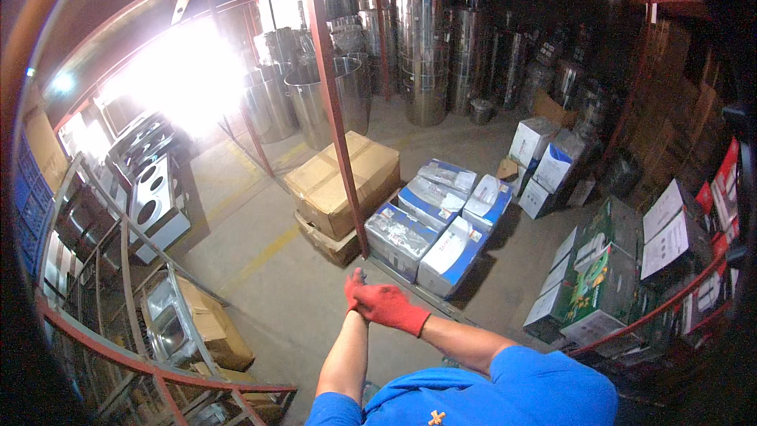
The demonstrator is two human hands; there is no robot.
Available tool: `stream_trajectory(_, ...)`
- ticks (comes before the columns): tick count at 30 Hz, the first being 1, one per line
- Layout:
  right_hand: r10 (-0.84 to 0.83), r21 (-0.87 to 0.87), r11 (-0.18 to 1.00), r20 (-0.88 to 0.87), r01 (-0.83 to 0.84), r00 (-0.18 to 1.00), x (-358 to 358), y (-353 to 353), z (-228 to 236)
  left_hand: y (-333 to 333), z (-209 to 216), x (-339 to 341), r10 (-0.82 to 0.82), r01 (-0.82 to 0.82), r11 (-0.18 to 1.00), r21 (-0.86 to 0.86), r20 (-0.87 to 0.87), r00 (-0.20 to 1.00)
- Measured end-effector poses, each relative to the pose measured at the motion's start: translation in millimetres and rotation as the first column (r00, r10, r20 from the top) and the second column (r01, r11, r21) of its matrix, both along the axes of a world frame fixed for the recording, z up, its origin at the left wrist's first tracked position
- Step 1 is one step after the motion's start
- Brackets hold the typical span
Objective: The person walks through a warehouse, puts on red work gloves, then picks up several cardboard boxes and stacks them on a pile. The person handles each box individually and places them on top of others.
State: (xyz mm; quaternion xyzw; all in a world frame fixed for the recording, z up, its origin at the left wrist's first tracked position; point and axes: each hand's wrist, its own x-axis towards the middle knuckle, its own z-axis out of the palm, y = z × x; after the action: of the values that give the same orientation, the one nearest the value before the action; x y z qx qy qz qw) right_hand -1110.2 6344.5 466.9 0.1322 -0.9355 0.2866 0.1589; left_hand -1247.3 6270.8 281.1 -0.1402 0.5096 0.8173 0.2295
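Note:
My right hand, in a red work glove, reaches across in front of me and is closed over my left hand. My left hand also shows red glove fabric, with a small greyish tip at the top. The right glove covers most of the left fingers, so their pose is hidden. Both hands are close together in mid-air, in front of a red metal post. Beyond them lie blue-and-white cartons in a low group, with large brown cardboard boxes stacked to their left.
Green and white cartons stand at the right behind a curved red rail. At the left are a metal rack and white stove-like units. Tall shiny metal drums are stacked at the back. Strong light enters through an opening.

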Motion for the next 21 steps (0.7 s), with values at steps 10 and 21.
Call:
stream_trajectory(10, 0.025, -0.02, 0.999, -0.189, -0.03, 0.982, 6, -27, 11, -16, 94, -25, 0.025, -0.312, 0.852, -0.421, -0.563, 0.826)
stream_trajectory(21, -0.052, -0.077, 0.996, -0.032, 0.049, 0.998, -18, -26, 26, -6, 109, -15, -0.106, -0.192, 0.835, -0.516, -0.493, 0.864)
